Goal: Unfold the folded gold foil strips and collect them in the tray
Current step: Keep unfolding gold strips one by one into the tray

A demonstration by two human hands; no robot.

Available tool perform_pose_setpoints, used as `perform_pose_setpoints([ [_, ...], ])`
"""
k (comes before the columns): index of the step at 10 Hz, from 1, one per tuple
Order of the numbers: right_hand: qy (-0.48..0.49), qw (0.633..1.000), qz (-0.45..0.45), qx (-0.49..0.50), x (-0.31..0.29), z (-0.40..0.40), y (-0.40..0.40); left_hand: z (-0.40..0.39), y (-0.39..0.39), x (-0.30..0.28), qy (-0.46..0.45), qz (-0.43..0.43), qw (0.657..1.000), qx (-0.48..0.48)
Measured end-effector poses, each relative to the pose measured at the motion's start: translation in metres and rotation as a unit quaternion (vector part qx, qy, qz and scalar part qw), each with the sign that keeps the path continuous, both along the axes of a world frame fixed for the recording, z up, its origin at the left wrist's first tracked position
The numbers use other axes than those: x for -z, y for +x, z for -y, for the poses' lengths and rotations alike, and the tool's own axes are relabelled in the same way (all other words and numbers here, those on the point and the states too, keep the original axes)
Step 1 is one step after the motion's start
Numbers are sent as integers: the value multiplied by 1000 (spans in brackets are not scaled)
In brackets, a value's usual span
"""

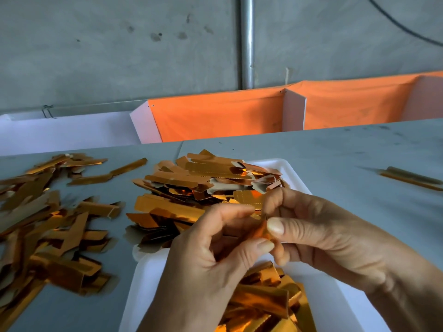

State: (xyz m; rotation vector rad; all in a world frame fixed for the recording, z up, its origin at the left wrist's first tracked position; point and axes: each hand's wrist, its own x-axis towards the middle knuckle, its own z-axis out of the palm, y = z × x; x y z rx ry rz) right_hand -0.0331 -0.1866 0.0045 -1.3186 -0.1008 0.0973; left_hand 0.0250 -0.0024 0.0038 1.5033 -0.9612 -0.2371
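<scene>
Both my hands meet above the white tray (pixel 340 305) and pinch one small gold foil strip (pixel 261 230) between them. My left hand (pixel 211 262) holds its lower end with thumb and fingers. My right hand (pixel 318 238) grips its upper end, thumb pressed on the foil; most of the strip is hidden by fingers. A heap of gold strips (pixel 206 185) fills the far half of the tray, and more strips (pixel 266 303) lie in its near part under my hands.
A loose pile of gold strips (pixel 45 231) covers the grey table at the left. A single strip (pixel 412 178) lies at the far right. Orange-lined bins (pixel 215 116) and a metal pole (pixel 247 41) stand behind the table edge.
</scene>
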Motion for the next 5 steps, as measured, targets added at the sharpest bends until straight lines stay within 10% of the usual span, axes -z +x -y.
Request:
perform_pose_setpoints([
  [5,-94,992,-79,24,-4,19,-11,2,3,4,163,57,981,-88],
])
